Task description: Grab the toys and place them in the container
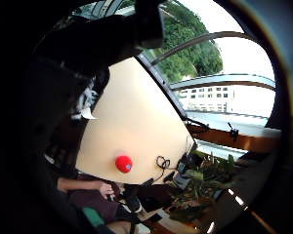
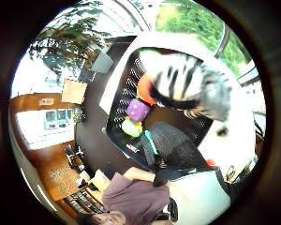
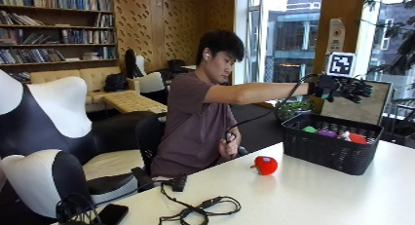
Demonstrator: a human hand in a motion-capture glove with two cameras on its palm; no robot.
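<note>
My gloved right hand [image 3: 342,88] is stretched out above the black basket [image 3: 324,154] at the table's far right. A black-and-white striped plush toy [image 2: 187,84] sits right against the palm, over the basket [image 2: 116,110], and the fingers curl down around it. In the outside view the hand hides that toy. Inside the basket lie a purple toy [image 2: 137,110], a green one [image 2: 131,127] and an orange one [image 2: 144,89]. A red toy [image 3: 265,165] rests on the white table [image 3: 311,196] just left of the basket and also shows in the little finger side view [image 1: 123,164].
A black cable [image 3: 201,210] coils near the table's front edge, with a dark phone [image 3: 110,214] beside it. The person's bare left hand [image 3: 228,140] stays close to the chest. Chairs stand at the left.
</note>
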